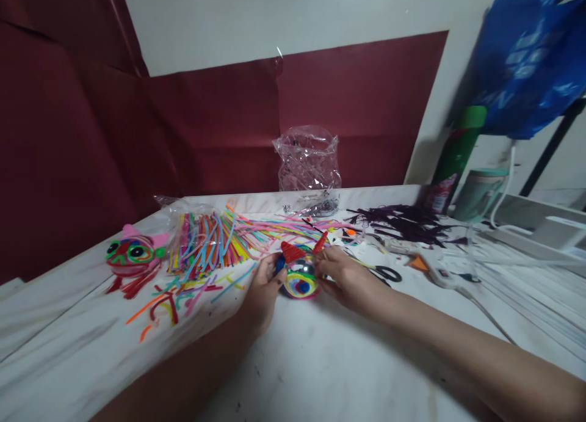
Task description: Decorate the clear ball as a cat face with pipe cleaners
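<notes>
Between my two hands is a round craft figure (300, 284) with a clear, shiny middle, red pointed ears on top and a spiral of yellow, white and blue on its near side. My left hand (262, 292) grips its left side, with the thumb toward the front. On the opposite side, my right hand (341, 278) has its fingers closed against the figure near the right ear. Whether those fingers also pinch a small piece cannot be made out. Cut pipe cleaner pieces (171, 303) lie scattered left of my left hand. Black-handled scissors (389, 274) rest beyond my right forearm.
A finished-looking pipe cleaner animal (132, 257) stands at left, beside a plastic bag of pipe cleaners (206, 242). A clear bag (309, 159) leans at the back. Purple strips (403, 223), a glue gun (439, 274) with its cord, and a lidded cup (480, 193) occupy the right.
</notes>
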Available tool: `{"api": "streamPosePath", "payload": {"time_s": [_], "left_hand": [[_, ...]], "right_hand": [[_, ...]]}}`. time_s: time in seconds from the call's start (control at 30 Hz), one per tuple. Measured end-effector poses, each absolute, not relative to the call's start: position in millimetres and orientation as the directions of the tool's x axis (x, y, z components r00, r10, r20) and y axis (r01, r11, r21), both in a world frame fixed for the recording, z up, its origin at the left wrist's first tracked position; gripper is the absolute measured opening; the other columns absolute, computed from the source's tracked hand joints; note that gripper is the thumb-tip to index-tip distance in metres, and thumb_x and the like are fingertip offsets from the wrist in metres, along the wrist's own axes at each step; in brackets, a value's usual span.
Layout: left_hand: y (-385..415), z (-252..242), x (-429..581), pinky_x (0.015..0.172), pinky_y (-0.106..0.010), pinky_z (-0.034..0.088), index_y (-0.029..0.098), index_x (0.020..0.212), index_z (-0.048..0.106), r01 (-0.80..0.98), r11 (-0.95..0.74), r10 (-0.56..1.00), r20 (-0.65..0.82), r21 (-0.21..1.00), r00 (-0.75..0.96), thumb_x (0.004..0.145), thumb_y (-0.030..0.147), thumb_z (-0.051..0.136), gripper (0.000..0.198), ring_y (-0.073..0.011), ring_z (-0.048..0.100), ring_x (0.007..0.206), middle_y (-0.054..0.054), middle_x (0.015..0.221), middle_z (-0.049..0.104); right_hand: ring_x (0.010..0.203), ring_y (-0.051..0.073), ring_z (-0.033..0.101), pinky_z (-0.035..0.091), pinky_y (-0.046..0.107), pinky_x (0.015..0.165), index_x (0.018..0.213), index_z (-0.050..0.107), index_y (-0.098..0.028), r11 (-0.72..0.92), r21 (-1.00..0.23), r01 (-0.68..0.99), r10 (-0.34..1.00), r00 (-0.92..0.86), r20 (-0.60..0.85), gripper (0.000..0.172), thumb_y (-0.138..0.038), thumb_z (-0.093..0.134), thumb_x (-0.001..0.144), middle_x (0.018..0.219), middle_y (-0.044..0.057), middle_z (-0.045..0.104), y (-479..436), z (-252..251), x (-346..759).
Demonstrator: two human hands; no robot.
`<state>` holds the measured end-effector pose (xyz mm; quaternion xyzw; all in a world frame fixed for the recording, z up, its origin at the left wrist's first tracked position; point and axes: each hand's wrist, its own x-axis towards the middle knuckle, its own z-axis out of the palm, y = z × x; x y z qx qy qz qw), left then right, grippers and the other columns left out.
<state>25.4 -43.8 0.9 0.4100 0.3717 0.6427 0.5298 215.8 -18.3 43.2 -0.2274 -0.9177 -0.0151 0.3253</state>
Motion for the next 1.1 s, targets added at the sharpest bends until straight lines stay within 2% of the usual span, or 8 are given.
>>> {"api": "streamPosePath", "payload": {"time_s": [0.2, 0.33, 0.47, 0.7, 0.93, 1.1], "left_hand": [[-41.9, 1.7, 25.3, 0.093, -0.038, 0.045, 0.019, 0.109, 0.054, -0.409, -0.109, 0.991, 0.069, 0.906, -0.111, 0.062, 0.032, 0.077, 0.055, -0.0256, 0.058, 0.110, -0.010, 0.117, 0.063], [-42.4, 1.6, 26.1, 0.089, -0.037, 0.047, 0.018, 0.113, 0.052, -0.421, -0.084, 0.996, 0.065, 0.903, -0.060, 0.064, 0.034, 0.076, 0.057, -0.0255, 0.062, 0.102, -0.011, 0.110, 0.067], [-41.7, 1.8, 24.7, 0.086, -0.037, 0.048, 0.017, 0.114, 0.053, -0.421, -0.076, 0.997, 0.072, 0.904, -0.025, 0.067, 0.035, 0.074, 0.055, -0.0264, 0.063, 0.102, -0.011, 0.112, 0.067], [-40.5, 3.2, 22.3, 0.088, -0.037, 0.048, 0.019, 0.115, 0.052, -0.436, -0.103, 0.995, 0.093, 0.894, -0.043, 0.066, 0.034, 0.076, 0.057, -0.0261, 0.060, 0.107, -0.011, 0.121, 0.061], [-43.0, 2.4, 23.5, 0.088, -0.038, 0.048, 0.018, 0.114, 0.049, -0.435, -0.082, 0.997, 0.077, 0.896, -0.030, 0.066, 0.035, 0.075, 0.057, -0.0250, 0.063, 0.101, -0.011, 0.111, 0.066], [-41.9, 0.2, 22.3, 0.085, -0.037, 0.048, 0.018, 0.117, 0.051, -0.427, -0.077, 0.997, 0.073, 0.901, -0.026, 0.067, 0.035, 0.075, 0.058, -0.0243, 0.063, 0.098, -0.010, 0.111, 0.066]], "right_hand": [[0.080, 0.020, 0.056, 0.049, 0.032, 0.070, 0.073, 0.058, -0.016, 0.914, -0.199, 0.352, 0.395, -0.667, 0.632, 0.013, -0.011, 0.053, 0.084, 0.083, 0.011, 0.060, -11.8, 44.1, 218.9], [0.083, 0.020, 0.056, 0.049, 0.033, 0.073, 0.072, 0.057, -0.017, 0.905, -0.241, 0.351, 0.422, -0.654, 0.628, 0.015, -0.012, 0.051, 0.086, 0.085, 0.010, 0.060, -10.7, 44.0, 218.2], [0.083, 0.020, 0.055, 0.048, 0.034, 0.073, 0.070, 0.055, -0.018, 0.899, -0.266, 0.347, 0.434, -0.629, 0.645, 0.018, -0.013, 0.049, 0.086, 0.084, 0.010, 0.059, -14.3, 45.8, 216.7], [0.078, 0.021, 0.051, 0.045, 0.035, 0.069, 0.071, 0.053, -0.018, 0.913, -0.193, 0.360, 0.387, -0.612, 0.690, 0.015, -0.013, 0.049, 0.084, 0.081, 0.010, 0.057, -16.0, 38.4, 213.0], [0.078, 0.022, 0.048, 0.044, 0.036, 0.069, 0.075, 0.053, -0.018, 0.896, -0.177, 0.407, 0.403, -0.580, 0.708, 0.011, -0.018, 0.051, 0.086, 0.081, 0.009, 0.055, -15.9, 32.8, 210.7], [0.074, 0.021, 0.047, 0.042, 0.034, 0.066, 0.071, 0.052, -0.019, 0.895, -0.179, 0.409, 0.401, -0.562, 0.723, 0.018, -0.016, 0.047, 0.088, 0.077, 0.007, 0.054, -18.0, 31.7, 208.9]]}}
